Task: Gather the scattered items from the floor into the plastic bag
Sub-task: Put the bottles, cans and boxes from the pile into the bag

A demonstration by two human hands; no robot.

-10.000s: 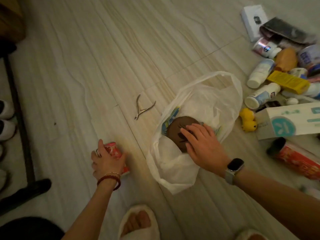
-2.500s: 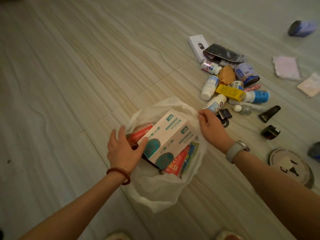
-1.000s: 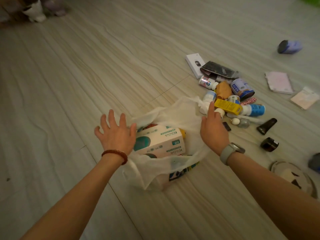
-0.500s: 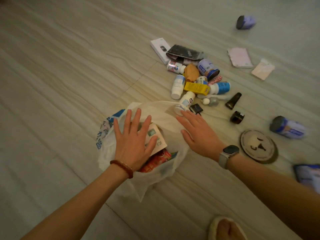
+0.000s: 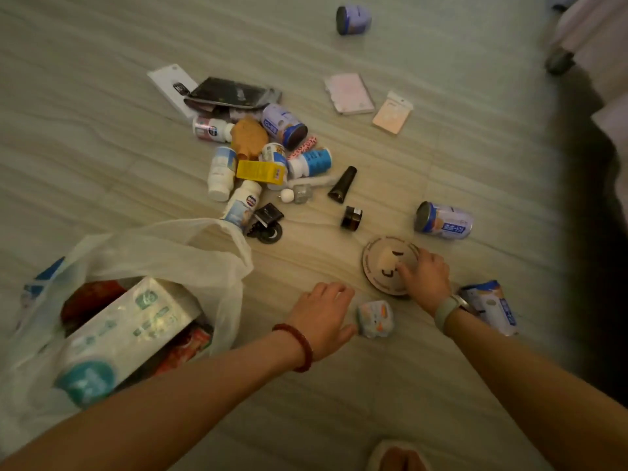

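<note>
Near left, the plastic bag [image 5: 163, 253] lies open, limp and thin, a box [image 5: 115, 338] poking out. The left hand [image 5: 323, 317], fingers loose, touches a small light packet [image 5: 375, 318]. Just beyond, the right hand [image 5: 426, 278] curls fingertips onto a flat stiff disc [image 5: 380, 263], probably best lifted by its rim.

1. Both bare forearms reach forward from the bottom of the view, the left from the lower left corner, the right from the lower right.
2. The left hand [image 5: 323, 317] is held palm down and low, fingers curled slightly, thumb [image 5: 345, 331] stretched out to the right.
3. A red bead bracelet [image 5: 299, 345] circles the left wrist.
4. The right hand [image 5: 426, 278] lies palm down further forward, its fingers [image 5: 406, 266] bent and pressed downward at the tips.
5. A pale watch band [image 5: 448, 309] wraps the right wrist.
6. The two hands are near each other but apart.
7. Toes in a light slipper [image 5: 397, 457] show at the bottom edge.
</note>
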